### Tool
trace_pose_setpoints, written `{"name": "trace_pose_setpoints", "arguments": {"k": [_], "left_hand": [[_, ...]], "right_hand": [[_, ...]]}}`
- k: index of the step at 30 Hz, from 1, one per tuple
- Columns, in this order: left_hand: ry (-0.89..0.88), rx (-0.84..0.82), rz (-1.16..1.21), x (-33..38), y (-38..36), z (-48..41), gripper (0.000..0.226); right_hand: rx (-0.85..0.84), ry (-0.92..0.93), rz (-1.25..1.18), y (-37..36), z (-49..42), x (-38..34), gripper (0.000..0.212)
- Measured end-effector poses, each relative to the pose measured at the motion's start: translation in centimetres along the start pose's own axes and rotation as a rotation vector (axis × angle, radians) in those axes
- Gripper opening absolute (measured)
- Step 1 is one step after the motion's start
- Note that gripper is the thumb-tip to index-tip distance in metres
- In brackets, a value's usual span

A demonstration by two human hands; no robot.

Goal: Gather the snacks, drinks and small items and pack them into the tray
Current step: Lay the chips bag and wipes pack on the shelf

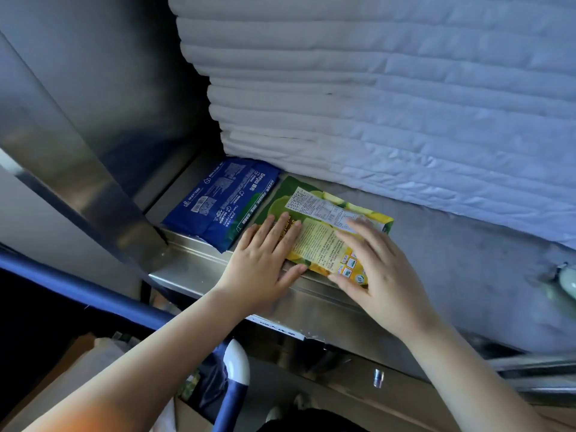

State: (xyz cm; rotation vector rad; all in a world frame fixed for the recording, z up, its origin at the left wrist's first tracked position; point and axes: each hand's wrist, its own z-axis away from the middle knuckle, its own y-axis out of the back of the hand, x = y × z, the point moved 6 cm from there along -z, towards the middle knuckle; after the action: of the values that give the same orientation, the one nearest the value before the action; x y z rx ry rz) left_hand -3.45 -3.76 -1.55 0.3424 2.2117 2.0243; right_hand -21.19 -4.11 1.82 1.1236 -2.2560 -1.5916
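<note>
A green and yellow snack bag (318, 226) lies flat, back side up, on a steel shelf (199, 260). My left hand (265, 260) rests on the bag's left part with straight fingers, thumb along its near edge. Straight fingers of my right hand (377, 269) press on the bag's right part, the thumb at its near corner. A blue pack of wipes (218, 201) lies flat just left of the snack bag, against the shelf's left end. No tray is in view.
A tall stack of folded white quilted pads (374, 104) fills the shelf behind the packs. A steel upright (78, 169) rises at left. A blue and white cart rail (230, 378) runs below, with cardboard boxes under it. A pale object (567, 282) sits at the right edge.
</note>
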Motion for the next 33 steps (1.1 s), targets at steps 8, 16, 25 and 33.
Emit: {"name": "trace_pose_setpoints", "arguments": {"k": [8,16,25,33], "left_hand": [[-0.244,0.199,-0.014,0.9,0.7,1.8,0.046],[-0.452,0.426,-0.011,2.0,2.3,2.9,0.032],[-0.532,0.587,-0.024,2.8,4.7,2.1,0.016],[-0.575,0.716,-0.050,4.2,9.1,0.4,0.019]], "right_hand": [[0.102,0.157,0.037,0.1,2.4,-0.3,0.014],[0.258,0.180,0.057,1.2,3.2,0.1,0.006],[0.437,0.180,0.068,3.2,2.6,0.4,0.009],[0.586,0.106,0.038,5.9,1.5,0.6,0.017]]}}
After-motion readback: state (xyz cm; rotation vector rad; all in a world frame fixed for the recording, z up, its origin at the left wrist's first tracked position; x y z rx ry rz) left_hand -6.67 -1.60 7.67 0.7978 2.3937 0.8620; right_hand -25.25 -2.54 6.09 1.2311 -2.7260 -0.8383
